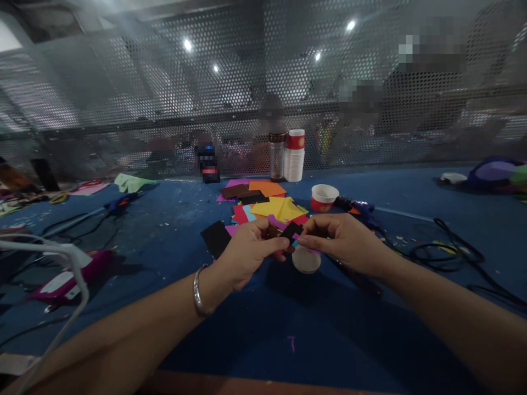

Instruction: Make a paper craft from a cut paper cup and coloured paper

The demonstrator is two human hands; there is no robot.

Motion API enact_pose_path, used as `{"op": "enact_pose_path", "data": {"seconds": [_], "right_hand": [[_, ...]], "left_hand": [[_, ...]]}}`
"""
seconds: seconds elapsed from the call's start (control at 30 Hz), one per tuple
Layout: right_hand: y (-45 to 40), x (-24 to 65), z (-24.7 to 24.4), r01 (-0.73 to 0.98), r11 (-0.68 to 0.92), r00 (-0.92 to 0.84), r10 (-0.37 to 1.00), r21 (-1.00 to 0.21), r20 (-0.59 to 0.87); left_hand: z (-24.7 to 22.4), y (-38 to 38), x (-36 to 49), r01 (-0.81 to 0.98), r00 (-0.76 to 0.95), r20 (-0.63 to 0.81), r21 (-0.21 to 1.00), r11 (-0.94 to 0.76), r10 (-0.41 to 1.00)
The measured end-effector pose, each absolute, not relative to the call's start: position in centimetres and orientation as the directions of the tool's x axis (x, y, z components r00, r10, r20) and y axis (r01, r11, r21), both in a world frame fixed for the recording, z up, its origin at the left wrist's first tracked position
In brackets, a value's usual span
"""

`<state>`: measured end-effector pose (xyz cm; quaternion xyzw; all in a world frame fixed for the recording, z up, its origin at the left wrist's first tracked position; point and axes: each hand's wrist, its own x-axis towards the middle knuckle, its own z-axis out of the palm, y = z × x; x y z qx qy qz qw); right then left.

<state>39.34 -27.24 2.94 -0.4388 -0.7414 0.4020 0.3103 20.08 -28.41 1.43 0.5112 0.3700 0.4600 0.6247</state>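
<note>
In front of me, above the table, my left hand (253,247) is closed in a pinch on a small black piece of paper (291,232). A purple strip (276,222) shows at the same fingers. From the other side my right hand (343,237) has its thumb and index finger pressed together at the black piece's right edge, where a bit of purple shows. Below the hands is a pale round cup-like thing (307,261), partly covered. Just behind lies a pile of coloured sheets, with a yellow sheet (278,209) on top and a black sheet (214,238) at the left.
A red and white paper cup (324,197) stands beside a blue glue gun (356,207) with a looping black cable (444,247). Behind are a clear bottle (277,158) and stacked cups (294,156). Leftward lie another glue gun (123,203), a magenta device (78,277) and a white cable (78,269).
</note>
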Motion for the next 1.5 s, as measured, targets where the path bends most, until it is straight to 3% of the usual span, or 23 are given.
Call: {"op": "enact_pose_path", "data": {"seconds": [0.93, 1.2, 1.5], "right_hand": [[-27.73, 39.12, 3.08, 0.385, 0.332, -0.454, 0.88, -0.861, 0.137], [-27.74, 39.18, 3.19, 0.426, 0.369, -0.455, 0.876, -0.826, 0.157], [-27.72, 39.23, 3.25, 0.384, 0.308, -0.446, 0.887, -0.87, 0.117]], "left_hand": [[1.25, -28.83, 19.99, -0.203, 0.363, -0.001, 0.976, 0.081, 0.932], [1.17, -28.83, 20.06, -0.202, 0.314, -0.015, 0.976, 0.082, 0.949], [1.36, -28.34, 19.7, -0.174, 0.282, -0.016, 0.982, 0.068, 0.959]]}}
